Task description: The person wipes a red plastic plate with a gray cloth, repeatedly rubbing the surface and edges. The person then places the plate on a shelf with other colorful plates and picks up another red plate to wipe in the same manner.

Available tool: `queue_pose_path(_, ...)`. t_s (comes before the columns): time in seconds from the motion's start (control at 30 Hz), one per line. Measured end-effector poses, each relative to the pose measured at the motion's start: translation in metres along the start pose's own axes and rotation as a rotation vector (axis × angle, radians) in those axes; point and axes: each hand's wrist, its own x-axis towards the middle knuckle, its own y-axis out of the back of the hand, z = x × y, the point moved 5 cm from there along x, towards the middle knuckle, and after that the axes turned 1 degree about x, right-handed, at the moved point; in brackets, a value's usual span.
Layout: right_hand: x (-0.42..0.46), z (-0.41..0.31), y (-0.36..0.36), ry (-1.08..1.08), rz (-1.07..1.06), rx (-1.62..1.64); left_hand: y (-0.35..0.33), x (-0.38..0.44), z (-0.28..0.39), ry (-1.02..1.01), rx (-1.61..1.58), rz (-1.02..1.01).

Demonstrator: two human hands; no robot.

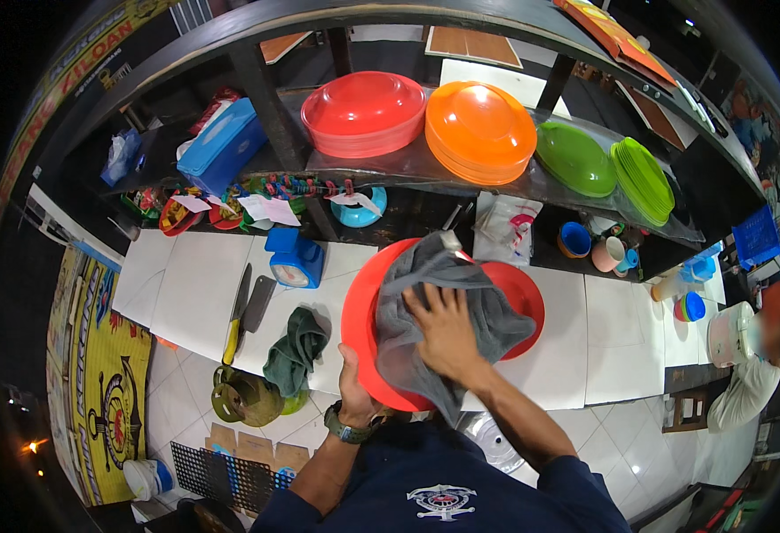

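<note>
My left hand (356,386), with a watch at the wrist, grips the near left rim of a large red plastic plate (360,313). A grey cloth (406,333) covers much of that plate, and my right hand (444,328) presses on it with the fingers spread. The cloth also drapes over part of another red plate (523,293), on the white counter to the right. A dark green cloth (296,350) hangs over the counter's front edge. Left of it lie a cleaver (256,306) and a knife with a yellow handle (232,340).
A blue kitchen scale (295,258) stands at the counter's back. The shelf above bears stacked red plates (363,113), orange plates (481,133) and green plates (643,180). A gas cylinder (250,400) stands below the counter. Another person (746,393) is at the far right, beside a white bucket (729,333).
</note>
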Motion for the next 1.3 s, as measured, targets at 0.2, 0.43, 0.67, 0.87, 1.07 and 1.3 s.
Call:
queue_pose_path(0.2, -0.035, -0.042, -0.029, 0.413, -0.190, 0.317, 0.034, -0.003, 0.001, 0.156, -0.134, 0.079)
queue_pose_path(0.43, -0.014, -0.019, -0.042, 0.213, 0.040, 0.137, 0.004, 0.001, -0.014, 0.088, -0.021, 0.178)
queue_pose_path(0.67, -0.049, 0.007, -0.045, 0.315, -0.361, 0.051, 0.075, -0.001, 0.001, 0.016, -0.182, 0.073)
queue_pose_path(0.87, -0.003, 0.029, -0.025, 0.000, 0.151, -0.157, 0.025, -0.013, -0.022, 0.230, -0.013, 0.159)
queue_pose_path(1.07, -0.018, -0.049, -0.039, 0.299, 0.042, 0.644, 0.019, -0.011, -0.022, 0.066, 0.139, 0.118)
queue_pose_path(1.3, 0.013, 0.041, -0.014, 0.059, 0.074, -0.152, 0.028, -0.002, 0.000, 0.068, -0.038, 0.116)
